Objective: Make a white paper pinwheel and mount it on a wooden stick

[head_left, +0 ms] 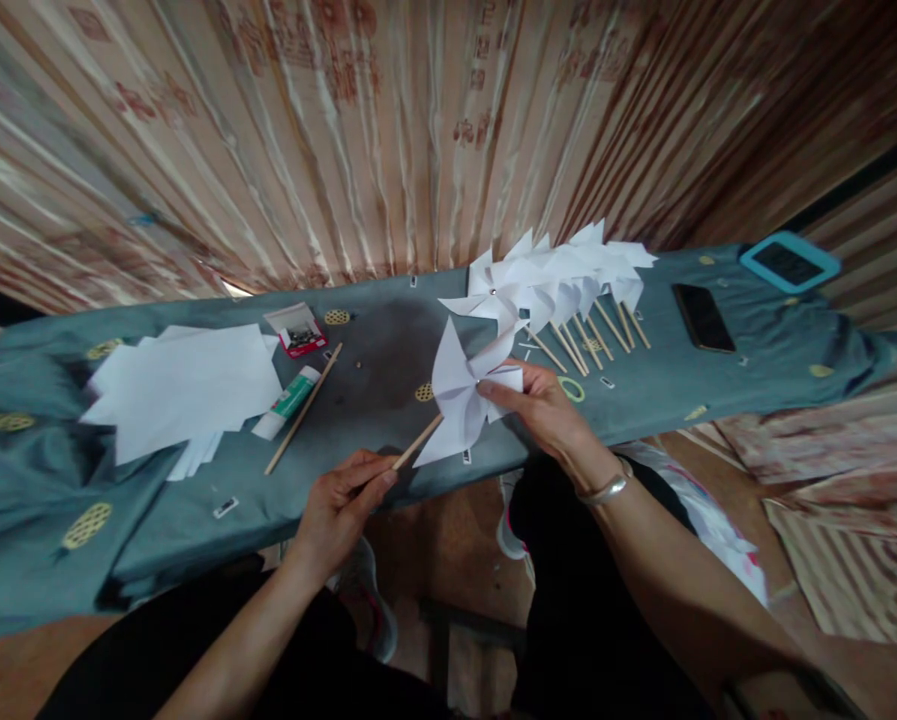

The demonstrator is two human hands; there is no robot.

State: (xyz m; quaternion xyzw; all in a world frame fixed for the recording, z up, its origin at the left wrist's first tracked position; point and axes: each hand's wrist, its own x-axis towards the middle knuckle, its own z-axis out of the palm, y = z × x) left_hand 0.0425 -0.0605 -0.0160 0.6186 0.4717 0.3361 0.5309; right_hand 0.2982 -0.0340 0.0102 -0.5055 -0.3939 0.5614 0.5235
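Head view: my left hand (339,505) pinches the lower end of a wooden stick (416,443) between its fingers (377,480), while my right hand (542,405) grips the white paper pinwheel (459,395) at the stick's top, over the bench (388,365) edge. Finished pinwheels (560,280) lie beyond; paper sheets (185,385) and a glue tube (290,400) sit left.

Paper sheets (182,390) lie left on the table (58,470), finished pinwheels (560,280) right.

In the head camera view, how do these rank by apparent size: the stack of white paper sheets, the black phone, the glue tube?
Largest to smallest:
1. stack of white paper sheets
2. black phone
3. glue tube
The phone and the tube look nearly alike, so their order is unsure.
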